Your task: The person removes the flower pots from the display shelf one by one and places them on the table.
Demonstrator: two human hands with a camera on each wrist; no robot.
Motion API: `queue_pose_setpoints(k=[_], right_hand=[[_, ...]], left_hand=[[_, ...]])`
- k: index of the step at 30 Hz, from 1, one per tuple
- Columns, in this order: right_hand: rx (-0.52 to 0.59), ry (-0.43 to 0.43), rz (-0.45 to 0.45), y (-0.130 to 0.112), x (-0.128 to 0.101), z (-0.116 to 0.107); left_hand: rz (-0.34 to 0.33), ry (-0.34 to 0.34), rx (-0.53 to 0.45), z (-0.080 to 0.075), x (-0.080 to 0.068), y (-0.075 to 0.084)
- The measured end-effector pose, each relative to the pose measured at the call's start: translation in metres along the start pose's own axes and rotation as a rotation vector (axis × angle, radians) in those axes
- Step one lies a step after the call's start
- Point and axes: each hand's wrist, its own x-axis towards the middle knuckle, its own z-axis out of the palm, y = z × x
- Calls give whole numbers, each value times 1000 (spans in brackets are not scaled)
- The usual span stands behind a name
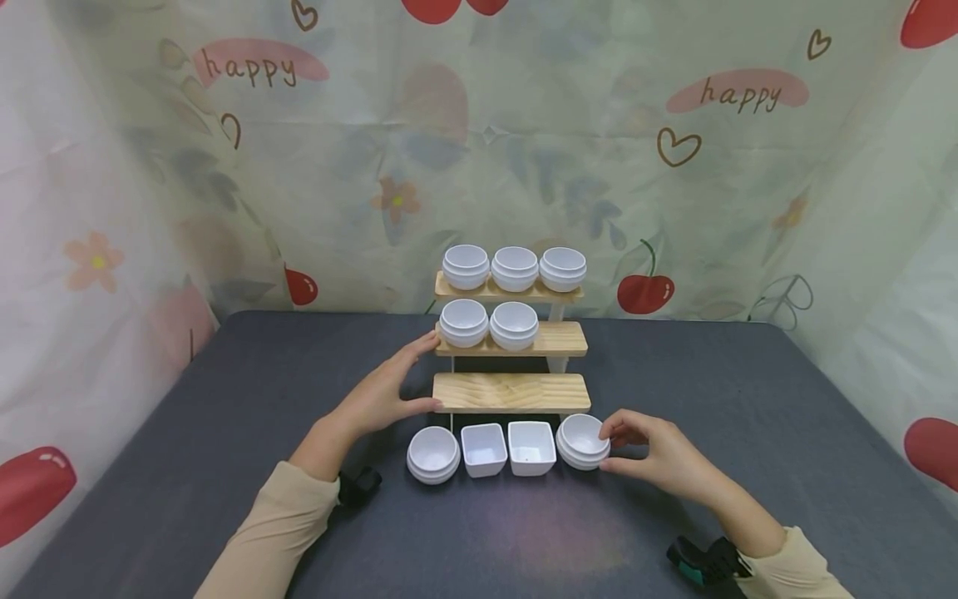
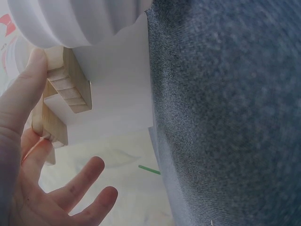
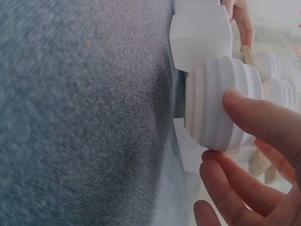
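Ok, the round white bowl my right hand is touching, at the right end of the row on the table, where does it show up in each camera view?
Head: round ribbed bowl, lower centre, right end of the front row, right hand touching it.
Left wrist: not identifiable; the ribbed bowl at the top edge is likely another one.
Right wrist: right of centre, seen from the side, fingertips on its ribbed wall.
Shared landmark: the wooden stepped shelf, seen also at left wrist and right wrist.

A three-step rack [image 1: 511, 391] stands on the table [image 1: 224, 433]. Three round bowls [image 1: 514, 268] sit in a row on its top step, two round bowls [image 1: 489, 324] on the left part of the middle step. Before the rack, on the table, lie in a row from left to right a round bowl [image 1: 433, 453], two square cups [image 1: 507, 448] and another round bowl [image 1: 583, 441].
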Motion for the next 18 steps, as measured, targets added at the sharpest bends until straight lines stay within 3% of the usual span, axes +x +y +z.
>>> queue_pose_setpoints(k=[18], right_hand=[[8, -25, 14, 2, 1, 3]], left_hand=[[14, 0, -11, 0, 0, -2]])
